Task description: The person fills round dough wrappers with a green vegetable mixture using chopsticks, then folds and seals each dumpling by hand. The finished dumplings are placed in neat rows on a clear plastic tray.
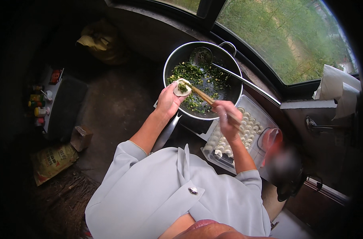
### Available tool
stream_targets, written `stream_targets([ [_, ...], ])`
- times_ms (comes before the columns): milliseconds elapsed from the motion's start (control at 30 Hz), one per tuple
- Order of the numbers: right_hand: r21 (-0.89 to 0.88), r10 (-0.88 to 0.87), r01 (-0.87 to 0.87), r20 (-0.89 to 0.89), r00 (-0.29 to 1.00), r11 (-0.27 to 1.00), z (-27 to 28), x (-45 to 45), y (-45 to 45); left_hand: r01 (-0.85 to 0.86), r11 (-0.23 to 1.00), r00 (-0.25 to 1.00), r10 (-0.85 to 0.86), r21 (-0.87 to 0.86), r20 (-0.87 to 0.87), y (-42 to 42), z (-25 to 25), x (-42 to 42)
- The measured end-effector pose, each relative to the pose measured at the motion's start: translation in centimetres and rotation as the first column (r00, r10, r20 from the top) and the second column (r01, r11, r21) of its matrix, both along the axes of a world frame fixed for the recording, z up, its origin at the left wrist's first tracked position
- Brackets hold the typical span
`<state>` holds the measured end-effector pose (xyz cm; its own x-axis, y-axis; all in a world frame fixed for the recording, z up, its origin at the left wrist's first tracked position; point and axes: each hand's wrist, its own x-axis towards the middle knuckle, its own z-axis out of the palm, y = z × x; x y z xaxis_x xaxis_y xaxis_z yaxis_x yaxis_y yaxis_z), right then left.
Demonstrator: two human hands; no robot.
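Observation:
On the fingers of my left hand (167,101) lies a round dumpling wrapper (179,92), with a small mound of green filling (182,87) at its middle. My right hand (227,119), slightly blurred, grips a pair of wooden chopsticks (202,95); their tips touch the filling at the wrapper's edge. Beneath both hands stands a wide metal pan (166,70) with chopped green filling (186,71) spread over its bottom. A long-handled metal ladle (244,80) rests in it, the handle crossing the right rim. Right of the pan, partly behind my right forearm, rows of folded dumplings (248,125) sit in a clear plastic tray (266,118).
A window (274,38) runs along the far right side. Beside the tray is a red container (271,139). Jars and bottles (41,111) stand on a small table (51,101) at left. A cardboard box (81,138), a printed sack (54,161) and another sack (102,44) lie on the floor.

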<state>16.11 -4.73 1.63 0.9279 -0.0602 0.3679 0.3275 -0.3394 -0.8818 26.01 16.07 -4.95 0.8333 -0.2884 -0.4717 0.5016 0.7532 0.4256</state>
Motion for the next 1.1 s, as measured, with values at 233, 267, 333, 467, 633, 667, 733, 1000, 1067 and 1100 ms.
stream_targets([
  [233, 0.254, -0.183, 0.327, -0.461, 0.868, 0.910, -5.5, 3.7, -4.8, -0.012, 0.999, 0.996, 0.008, 0.044, 0.089, 2.6, 0.3, 0.0],
  [267, 0.251, -0.179, 0.333, -0.487, 0.855, 0.909, -6.4, 4.0, -4.9, -0.015, 0.999, 0.994, 0.010, 0.045, 0.112, 3.2, 0.2, 0.0],
  [333, 0.287, -0.144, 0.350, -0.554, 0.820, 0.892, -7.7, 5.0, -4.5, -0.042, 0.997, 0.994, 0.034, 0.072, 0.107, 4.3, 0.4, -0.2],
  [467, 0.484, 0.060, 0.353, -0.651, 0.757, 0.801, -9.8, 6.4, -3.3, -0.070, 0.991, 0.995, 0.060, 0.117, 0.082, 5.6, 1.4, -0.6],
  [633, 0.550, 0.127, 0.435, -0.711, 0.692, 0.713, -10.3, 6.8, -2.0, -0.089, 0.988, 0.993, 0.077, 0.125, 0.091, 6.7, 1.2, -1.2],
  [667, 0.567, 0.144, 0.446, -0.714, 0.685, 0.692, -10.8, 6.8, -2.0, -0.089, 0.989, 0.993, 0.079, 0.121, 0.089, 6.8, 1.2, -1.3],
  [733, 0.601, 0.184, 0.458, -0.715, 0.675, 0.655, -11.4, 7.0, -1.9, -0.093, 0.988, 0.993, 0.084, 0.120, 0.083, 6.9, 1.1, -1.4],
  [1000, 0.693, 0.257, 0.496, -0.684, 0.683, 0.523, -12.1, 7.1, -1.8, -0.070, 0.991, 0.995, 0.061, 0.114, 0.082, 6.5, 0.7, -1.4],
  [1067, 0.722, 0.278, 0.478, -0.656, 0.701, 0.500, -11.9, 7.1, -2.0, -0.053, 0.991, 0.995, 0.043, 0.119, 0.086, 6.2, 0.6, -1.3],
  [1100, 0.738, 0.288, 0.463, -0.639, 0.713, 0.490, -11.7, 7.1, -2.2, -0.046, 0.991, 0.996, 0.036, 0.125, 0.082, 5.9, 0.6, -1.3],
])
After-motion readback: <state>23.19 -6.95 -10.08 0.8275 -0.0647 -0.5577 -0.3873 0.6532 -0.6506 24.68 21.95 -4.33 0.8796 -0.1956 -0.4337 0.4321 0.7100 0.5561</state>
